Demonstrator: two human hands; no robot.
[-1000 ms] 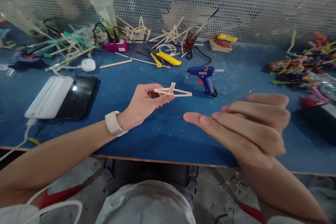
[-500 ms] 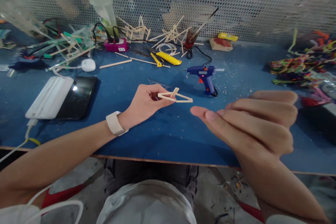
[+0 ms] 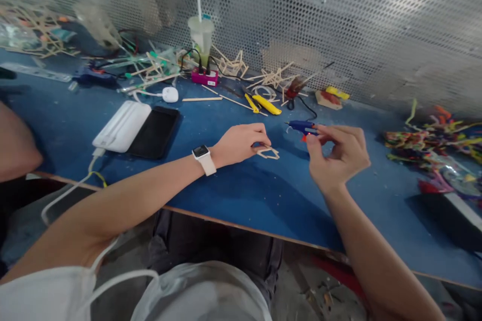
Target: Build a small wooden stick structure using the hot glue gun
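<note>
My left hand (image 3: pixel 243 144), with a watch on its wrist, pinches a small frame of thin wooden sticks (image 3: pixel 271 156) just above the blue table. The frame's open corners point to the right, and its far end is hidden by my fingers. To the right, my right hand (image 3: pixel 337 153) has its thumb and fingers closed around the back of a blue glue gun (image 3: pixel 300 126). The gun's nozzle points left, and a small red light glows on it. Most of its handle is hidden behind my hand.
Behind lie a yellow cutter (image 3: pixel 267 104), yellow-handled pliers (image 3: pixel 251 103), stick pieces (image 3: pixel 202 100) and a magenta power adapter (image 3: pixel 204 77). A cup with a straw (image 3: pixel 201 35) stands there too. A power bank (image 3: pixel 122 125) and phone (image 3: pixel 156 133) lie left; colourful yarn-like strands (image 3: pixel 417 135) right.
My right hand has moved forward, away from me, and closed on the glue gun. My left hand, still pinching the stick frame, has turned knuckles-up and lowered it. The view has swung left.
</note>
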